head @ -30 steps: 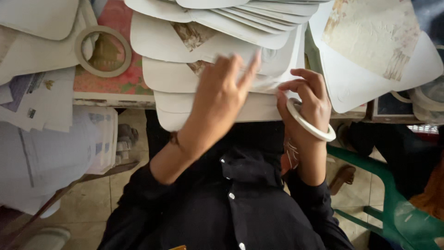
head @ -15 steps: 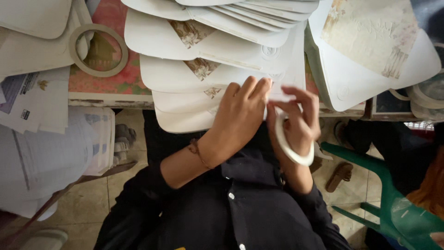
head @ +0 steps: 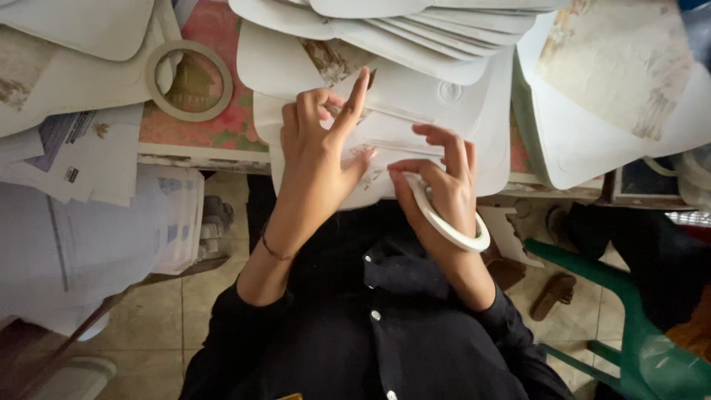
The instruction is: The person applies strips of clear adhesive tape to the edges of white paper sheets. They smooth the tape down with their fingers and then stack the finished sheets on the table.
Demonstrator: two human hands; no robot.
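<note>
Left hand (head: 318, 159) sits on the nearest white card cutout (head: 415, 133) at the table's edge, index finger sticking up, the rest curled with the thumb touching the card. Right hand (head: 441, 185) has a white tape roll (head: 452, 222) looped round it, fingers loosely spread over the same card. A second tape ring (head: 189, 80) lies further left on the floral tabletop (head: 222, 126).

Black button-up shirt (head: 385, 333), thin bracelet (head: 275, 252) on wrist.

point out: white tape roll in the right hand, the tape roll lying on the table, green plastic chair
white tape roll (head: 453, 226), head view, on its outer band.
tape roll on the table (head: 157, 89), head view, left side of the ring.
green plastic chair (head: 629, 311), head view, on its frame.
</note>
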